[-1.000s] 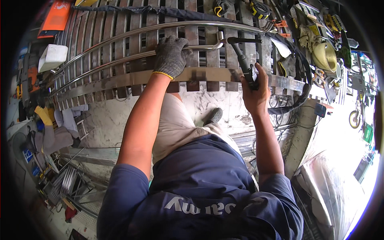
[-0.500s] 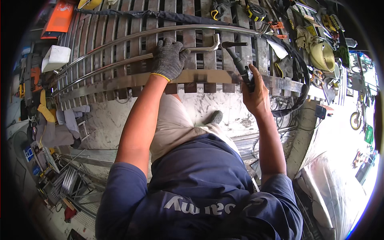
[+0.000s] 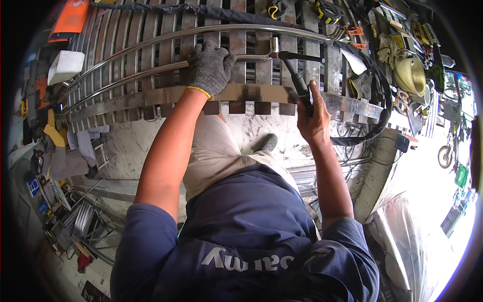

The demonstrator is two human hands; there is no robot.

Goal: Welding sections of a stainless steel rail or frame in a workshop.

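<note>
My left hand [image 3: 209,70], in a grey knit glove with a yellow cuff, is closed over a shiny metal tube [image 3: 166,68]. The tube lies across a slatted metal bench [image 3: 372,109], and its short bent end [image 3: 274,46] stands right of the glove. My bare right hand [image 3: 316,120] grips the black handle of a welding torch [image 3: 298,75]. The torch head sits just right of the tube's bent end; whether they touch I cannot tell. Beyond lies a second, longer metal tube [image 3: 251,27], also bent at its right end.
A black sheathed cable [image 3: 386,95] loops round the bench's right side. Far right are orange clamps [image 3: 355,30], a tape measure [image 3: 329,11] and a yellowish helmet-like shell [image 3: 410,76]. A white block [image 3: 66,67] is at left; another person [image 3: 70,151] crouches below it.
The held tube has turned, so its bent end looks shorter. The torch head is tilted differently, its long back end pointing further right. The whole view has shifted slightly.
</note>
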